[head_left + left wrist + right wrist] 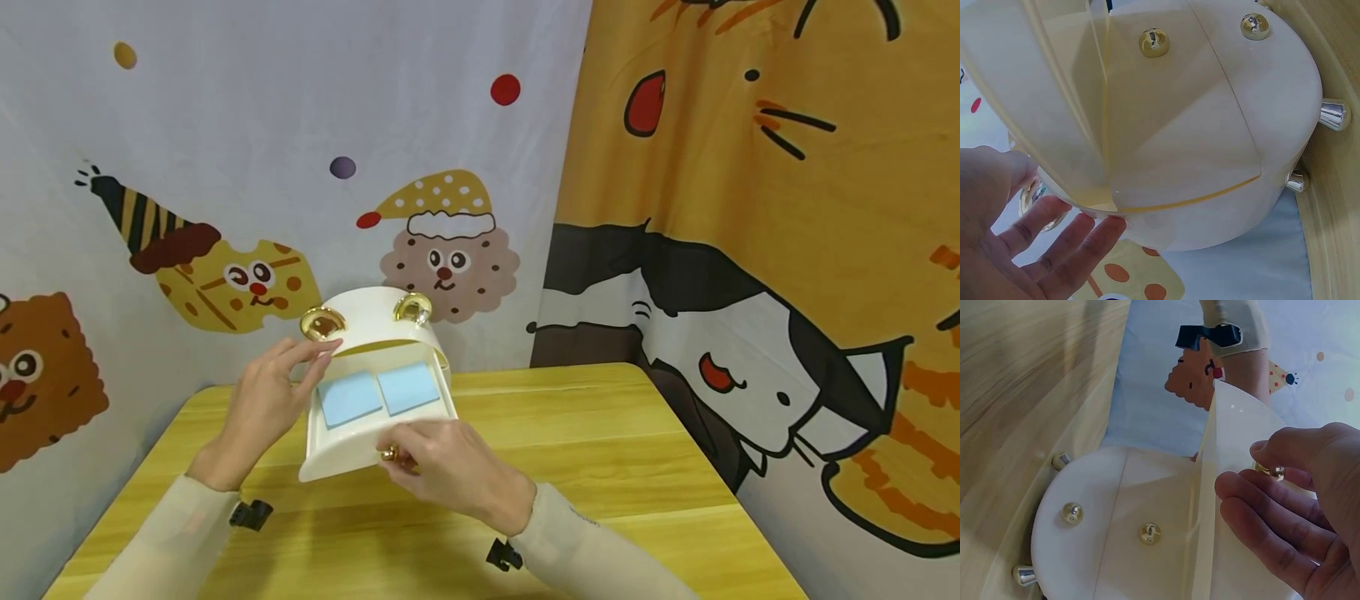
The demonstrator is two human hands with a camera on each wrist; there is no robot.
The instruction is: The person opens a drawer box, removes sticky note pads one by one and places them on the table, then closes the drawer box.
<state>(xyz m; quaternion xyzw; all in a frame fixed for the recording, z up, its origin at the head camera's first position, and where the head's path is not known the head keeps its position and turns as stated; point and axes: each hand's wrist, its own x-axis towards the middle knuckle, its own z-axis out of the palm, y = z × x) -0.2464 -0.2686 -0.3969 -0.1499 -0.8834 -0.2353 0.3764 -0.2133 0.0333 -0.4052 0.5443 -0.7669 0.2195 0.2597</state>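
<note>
A white rounded cabinet (367, 308) with gold ear-like parts stands on the table. Its top drawer (420, 425) is pulled out and holds two light blue paper pads, a left pad (350, 400) and a right pad (407, 388). My right hand (457, 467) pinches the gold knob (389, 453) on the drawer's front. At the cabinet's upper left side, my left hand (266, 392) touches the edge beside a gold ear (323, 324); in the left wrist view its fingers (1079, 244) lie fairly straight against the white body. Lower gold knobs (1150, 534) show in the right wrist view.
The yellow wood-grain table (600, 467) spreads to both sides. Close behind the cabinet hangs a pale printed cloth (450, 50); an orange one (720, 167) with cartoon cats hangs at right. Short metallic feet (1335, 115) hold the cabinet off the table.
</note>
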